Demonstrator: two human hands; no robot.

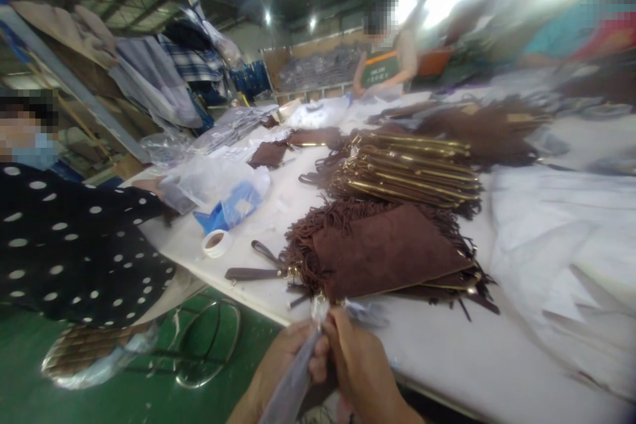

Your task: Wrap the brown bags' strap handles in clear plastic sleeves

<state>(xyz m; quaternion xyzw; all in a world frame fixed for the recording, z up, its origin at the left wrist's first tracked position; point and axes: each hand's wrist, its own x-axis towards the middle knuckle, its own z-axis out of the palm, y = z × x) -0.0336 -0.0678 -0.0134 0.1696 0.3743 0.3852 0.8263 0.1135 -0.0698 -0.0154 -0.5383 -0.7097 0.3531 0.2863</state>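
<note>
At the near table edge, my left hand (291,358) is closed around a translucent plastic wrap (291,381) that trails down toward the bottom of the view. My right hand (362,361) touches it from the right, fingers pinched at a small clear bit of plastic and metal; exactly what they grip is too small to tell. Just beyond both hands lies a pile of dark brown suede pouches (387,252) with fringes. Two wrist straps (253,273) stick out to its left. Behind it is a stack of brown pouches with gold zippers (412,169).
A white tape roll (216,243) and a blue-and-clear plastic bag (233,209) lie left on the white table (447,344). White sheets (561,245) cover the right. A person in polka dots (74,245) is at left; others are across the table. A stool (99,351) stands below left.
</note>
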